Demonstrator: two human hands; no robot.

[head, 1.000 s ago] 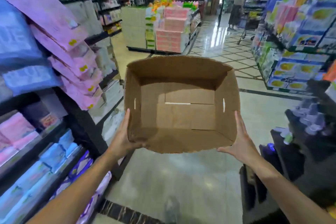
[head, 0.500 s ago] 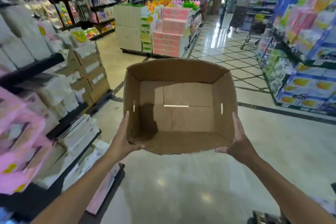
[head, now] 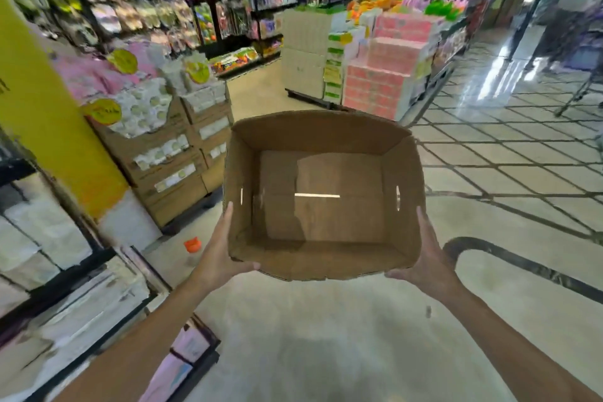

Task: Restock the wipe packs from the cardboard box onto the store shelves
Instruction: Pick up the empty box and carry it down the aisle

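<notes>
Head cam only here. The cardboard box [head: 321, 196] is held up in front of the person over the shiny floor [head: 326, 352], open side facing the camera, and there's nothing inside it, just bare bottom flaps with a bright slit of light between them. The left hand [head: 220, 253] is clamped on the box's left wall, fingers flat along the outside and thumb hooked under the near bottom corner. The right hand [head: 425, 254] does the same on the box's right wall, thumb tucked under the near edge. To the left of the box are blurry shelves [head: 49, 271] with white packs, a yellow pillar [head: 42, 114] and stacked cartons [head: 169, 157]. Behind the box sits a display of pink boxes [head: 388, 75]. An orange cap [head: 192, 244] lies on the floor just left of the left wrist.
</notes>
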